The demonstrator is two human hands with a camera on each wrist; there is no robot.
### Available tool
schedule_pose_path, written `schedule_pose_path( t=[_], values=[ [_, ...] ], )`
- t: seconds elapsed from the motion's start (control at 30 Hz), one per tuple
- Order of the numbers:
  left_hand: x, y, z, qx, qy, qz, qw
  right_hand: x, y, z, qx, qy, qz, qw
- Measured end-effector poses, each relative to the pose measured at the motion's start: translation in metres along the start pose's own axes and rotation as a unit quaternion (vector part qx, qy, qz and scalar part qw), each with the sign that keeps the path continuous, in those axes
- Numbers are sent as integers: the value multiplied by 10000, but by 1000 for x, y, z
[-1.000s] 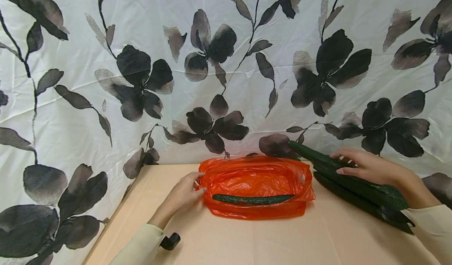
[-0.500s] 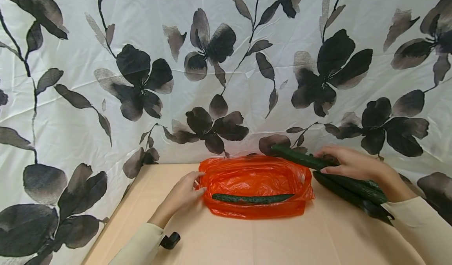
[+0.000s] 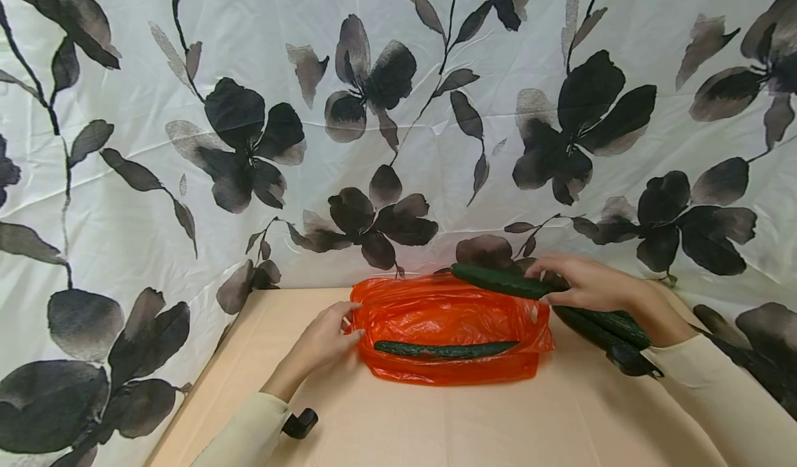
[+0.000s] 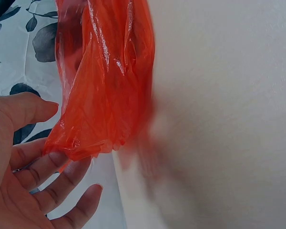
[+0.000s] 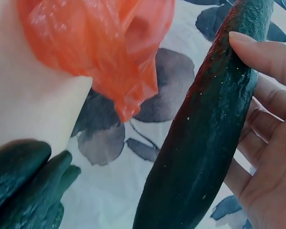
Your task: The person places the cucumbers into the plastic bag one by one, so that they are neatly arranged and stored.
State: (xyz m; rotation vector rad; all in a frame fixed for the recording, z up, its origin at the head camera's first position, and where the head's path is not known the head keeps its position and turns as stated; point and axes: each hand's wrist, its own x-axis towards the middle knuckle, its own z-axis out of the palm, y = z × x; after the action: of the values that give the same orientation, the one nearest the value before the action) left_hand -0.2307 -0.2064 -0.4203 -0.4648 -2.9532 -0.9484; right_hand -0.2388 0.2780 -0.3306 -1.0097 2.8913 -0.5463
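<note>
My right hand (image 3: 588, 284) grips a long dark green cucumber (image 3: 495, 280) between thumb and fingers. The cucumber's far end reaches over the upper right side of a red plastic bag (image 3: 429, 311). Another cucumber (image 3: 445, 350) lies lengthwise along the near side of the bag. At the bag's left end is my left hand (image 3: 324, 335). In the left wrist view its fingers (image 4: 66, 183) are spread and slightly bent, with the bag's gathered end against them and some fingertips hidden behind the plastic. The thumb stands apart.
Several more cucumbers (image 3: 591, 325) lie on the table (image 3: 448, 425) right of the bag, partly under my right forearm. A floral cloth (image 3: 398, 107) hangs behind the table's far edge. A small black device (image 3: 300, 425) sits by my left wrist.
My right hand has lifted a cucumber off the pile and carried it left, toward the bag's upper right side. My left hand and the bag have stayed nearly still.
</note>
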Motion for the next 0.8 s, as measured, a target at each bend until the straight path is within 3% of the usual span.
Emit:
schedule_pose_path(
  t=[0.3,0.8],
  values=[
    [-1,-2,1,-6,42,38,10000,16,-13,11,346,-257,-254,9987],
    [-3,-2,-1,2,114,67,9999,37,-32,27,441,-579,-437,9964]
  ],
)
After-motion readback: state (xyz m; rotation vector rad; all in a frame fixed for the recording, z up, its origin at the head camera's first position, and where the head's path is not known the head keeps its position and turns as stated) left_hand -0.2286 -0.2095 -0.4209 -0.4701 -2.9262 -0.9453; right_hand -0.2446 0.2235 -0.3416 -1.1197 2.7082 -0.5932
